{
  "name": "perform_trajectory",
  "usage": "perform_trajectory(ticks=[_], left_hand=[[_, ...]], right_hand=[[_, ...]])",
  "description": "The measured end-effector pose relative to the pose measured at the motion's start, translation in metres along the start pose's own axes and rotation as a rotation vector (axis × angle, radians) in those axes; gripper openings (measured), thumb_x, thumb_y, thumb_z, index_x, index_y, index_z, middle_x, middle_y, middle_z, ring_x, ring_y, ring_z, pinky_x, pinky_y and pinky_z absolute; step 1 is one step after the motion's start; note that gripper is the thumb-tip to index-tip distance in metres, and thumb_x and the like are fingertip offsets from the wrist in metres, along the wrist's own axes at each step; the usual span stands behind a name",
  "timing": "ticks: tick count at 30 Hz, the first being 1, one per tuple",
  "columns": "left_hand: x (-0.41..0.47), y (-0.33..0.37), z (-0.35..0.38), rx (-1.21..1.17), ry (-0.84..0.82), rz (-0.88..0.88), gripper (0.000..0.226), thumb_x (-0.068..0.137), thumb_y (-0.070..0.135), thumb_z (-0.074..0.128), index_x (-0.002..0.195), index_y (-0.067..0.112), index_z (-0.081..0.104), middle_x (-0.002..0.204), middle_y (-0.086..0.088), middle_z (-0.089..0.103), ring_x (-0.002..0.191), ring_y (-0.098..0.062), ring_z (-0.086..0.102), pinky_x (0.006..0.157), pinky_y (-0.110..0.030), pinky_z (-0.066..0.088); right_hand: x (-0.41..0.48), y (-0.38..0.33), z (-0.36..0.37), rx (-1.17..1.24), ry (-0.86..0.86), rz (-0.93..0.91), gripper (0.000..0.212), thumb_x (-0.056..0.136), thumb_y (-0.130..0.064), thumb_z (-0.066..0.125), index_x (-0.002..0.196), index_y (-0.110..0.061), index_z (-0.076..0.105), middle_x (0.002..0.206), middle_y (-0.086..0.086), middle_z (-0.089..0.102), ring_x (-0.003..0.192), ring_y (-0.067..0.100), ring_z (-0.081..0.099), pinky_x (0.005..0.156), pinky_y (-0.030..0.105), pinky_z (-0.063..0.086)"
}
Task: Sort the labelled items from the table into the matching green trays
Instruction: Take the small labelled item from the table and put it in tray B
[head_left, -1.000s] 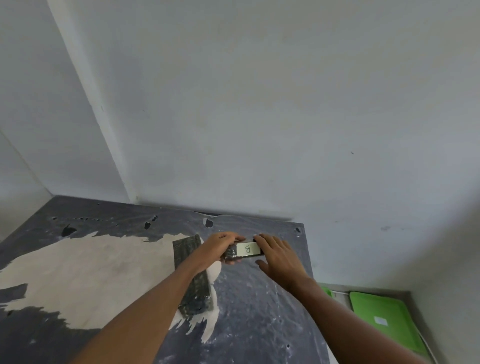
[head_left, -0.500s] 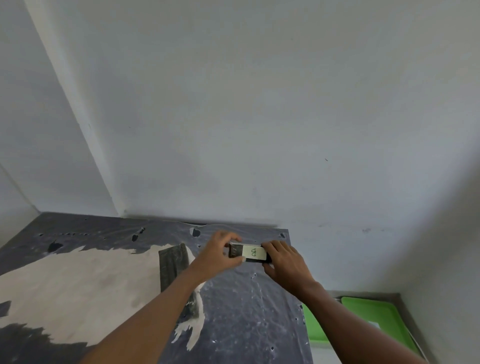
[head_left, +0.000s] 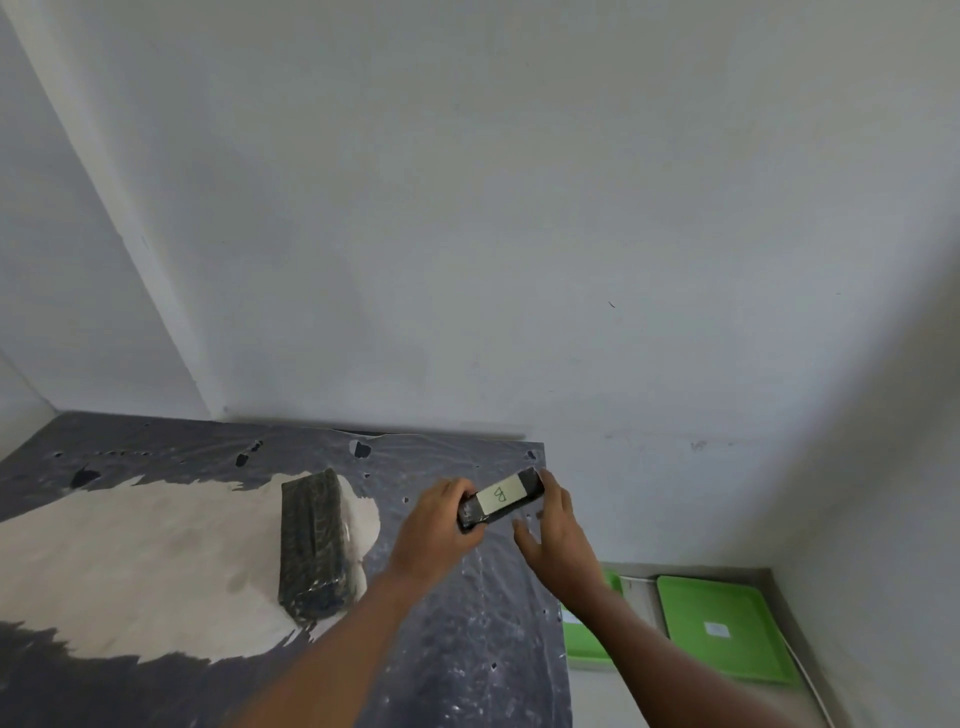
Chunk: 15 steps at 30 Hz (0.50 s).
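A small black block (head_left: 501, 500) with a pale label marked "B" is lifted above the right end of the table. My left hand (head_left: 441, 522) grips its near-left end. My right hand (head_left: 553, 535) touches its far-right end with the fingertips, the other fingers spread below it. A larger dark wrapped block (head_left: 311, 543) lies on the table to the left of my hands. Two green trays sit on the floor to the right: the near tray (head_left: 584, 642) partly hidden by my right forearm, and the far tray (head_left: 719, 629) with a white label.
The table (head_left: 467, 649) has a worn dark top with a big pale patch and stands in a corner against white walls. Its right edge runs just beside the near tray. A thin white strip lies along the far tray's right side.
The labelled block has tilted so its right end points up and away, and it moved slightly right. My right hand loosened, its fingers now spread. The camera turned, showing more of the trays.
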<state>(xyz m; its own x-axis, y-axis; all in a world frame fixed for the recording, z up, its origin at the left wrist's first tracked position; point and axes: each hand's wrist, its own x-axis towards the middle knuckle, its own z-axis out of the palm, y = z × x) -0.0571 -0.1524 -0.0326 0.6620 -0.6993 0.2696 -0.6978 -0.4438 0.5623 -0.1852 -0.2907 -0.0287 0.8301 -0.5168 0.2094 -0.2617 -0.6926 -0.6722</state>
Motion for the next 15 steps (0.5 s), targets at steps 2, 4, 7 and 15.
perform_trajectory(ticks=[2,4,7,15], left_hand=[[-0.001,0.012,0.01,-0.026,0.007,-0.024,0.034,0.077,0.035,0.073,0.101,0.024,0.051,0.096,0.004,0.057,0.091,-0.015,0.055,0.066,-0.034,0.054],[-0.002,0.022,0.019,-0.06,0.011,-0.047,0.037,0.077,0.042,0.072,0.101,0.022,0.051,0.096,0.003,0.057,0.087,-0.015,0.055,0.065,-0.035,0.054],[-0.005,0.035,0.027,-0.115,0.017,-0.06,0.041,0.077,0.047,0.072,0.103,0.023,0.052,0.098,0.003,0.056,0.086,-0.013,0.056,0.067,-0.036,0.055],[-0.01,0.031,0.007,-0.249,-0.167,-0.006,0.021,0.092,0.036,0.058,0.107,0.022,0.055,0.102,0.003,0.06,0.085,-0.011,0.061,0.077,-0.034,0.058]], right_hand=[[-0.001,-0.006,0.0,0.2,0.064,0.107,0.058,0.09,-0.018,0.061,0.137,-0.019,0.027,0.127,0.008,0.038,0.091,0.018,0.062,0.076,0.032,0.053],[0.003,-0.012,-0.002,0.36,0.159,0.242,0.053,0.09,-0.014,0.06,0.134,-0.021,0.032,0.12,0.003,0.037,0.088,0.012,0.062,0.078,0.027,0.049],[0.013,-0.011,-0.002,0.423,0.222,0.37,0.055,0.087,-0.015,0.063,0.134,-0.021,0.035,0.113,0.005,0.044,0.091,0.017,0.059,0.082,0.039,0.054],[0.014,-0.011,-0.018,0.701,0.082,0.428,0.059,0.087,0.0,0.062,0.129,-0.032,0.036,0.105,0.007,0.065,0.084,0.015,0.067,0.058,0.02,0.054]])
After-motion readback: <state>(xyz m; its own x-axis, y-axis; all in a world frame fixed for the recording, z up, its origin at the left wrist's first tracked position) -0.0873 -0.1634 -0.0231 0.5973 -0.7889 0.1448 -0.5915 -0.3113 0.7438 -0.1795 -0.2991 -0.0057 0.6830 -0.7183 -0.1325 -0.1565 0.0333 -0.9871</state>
